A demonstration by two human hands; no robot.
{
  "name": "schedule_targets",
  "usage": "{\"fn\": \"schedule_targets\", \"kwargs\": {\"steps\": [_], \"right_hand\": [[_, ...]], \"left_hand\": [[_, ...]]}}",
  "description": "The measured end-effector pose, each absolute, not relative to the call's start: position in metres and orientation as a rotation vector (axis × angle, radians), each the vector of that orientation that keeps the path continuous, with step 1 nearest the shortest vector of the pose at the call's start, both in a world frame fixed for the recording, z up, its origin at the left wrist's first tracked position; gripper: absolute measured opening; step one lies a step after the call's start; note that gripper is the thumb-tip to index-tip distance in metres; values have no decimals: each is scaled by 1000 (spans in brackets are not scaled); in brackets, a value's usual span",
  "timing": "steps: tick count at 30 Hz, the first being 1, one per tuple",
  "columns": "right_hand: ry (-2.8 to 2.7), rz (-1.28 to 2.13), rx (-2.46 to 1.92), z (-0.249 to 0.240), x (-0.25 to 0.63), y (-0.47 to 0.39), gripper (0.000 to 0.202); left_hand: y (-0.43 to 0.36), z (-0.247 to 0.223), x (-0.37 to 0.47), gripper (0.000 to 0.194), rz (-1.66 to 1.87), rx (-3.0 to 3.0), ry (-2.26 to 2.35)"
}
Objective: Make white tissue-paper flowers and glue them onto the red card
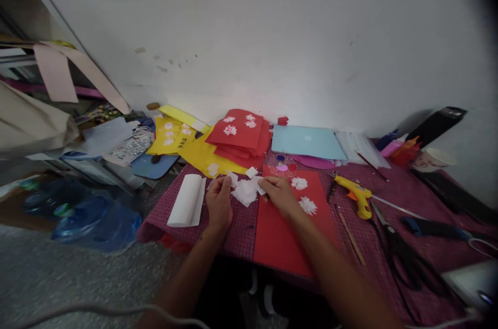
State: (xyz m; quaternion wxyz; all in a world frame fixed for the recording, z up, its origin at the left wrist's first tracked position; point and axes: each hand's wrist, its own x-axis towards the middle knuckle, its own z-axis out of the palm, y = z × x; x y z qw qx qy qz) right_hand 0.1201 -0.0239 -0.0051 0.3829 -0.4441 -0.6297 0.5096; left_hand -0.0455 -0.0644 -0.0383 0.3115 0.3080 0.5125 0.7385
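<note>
My left hand (pixel 220 202) pinches a small piece of white tissue paper (pixel 233 178) between thumb and finger. My right hand (pixel 278 194) is closed on another white tissue piece (pixel 260 188), its wrist above the red sheet (pixel 286 243). Between my hands lies a heap of torn white tissue (pixel 245 194), with a folded white square (pixel 251 172) just behind. White tissue blossoms (pixel 307 205) sit on the right part of the red sheet. Left of my left hand stands a roll of white paper (pixel 184 202), lying on its side.
A yellow glue gun (pixel 360 198), black scissors (pixel 408 256) and a wooden stick (pixel 351 238) lie at right. Red cards with blossoms (pixel 243 129), yellow sheets (pixel 171 134) and a light blue folder (pixel 307 141) lie along the wall. Blue water bottles (pixel 97 220) stand on the floor at left.
</note>
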Motion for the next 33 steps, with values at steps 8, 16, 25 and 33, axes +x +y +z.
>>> {"fn": "schedule_targets", "kwargs": {"steps": [8,16,25,33], "right_hand": [[-1488,1615,-1141,-8,108,-20,31],[-1578,1443,-1279,-18,113,-14,21],[-1592,1015,-1206,-14,114,-15,15],[-1304,1572,-1000,-2,118,-25,24]], "left_hand": [[-67,-37,-46,28,1957,739,1282],[-67,-36,-46,28,1934,763,1270],[-69,-33,-44,27,1886,797,1207],[-75,-30,-41,22,1844,922,1292]]}}
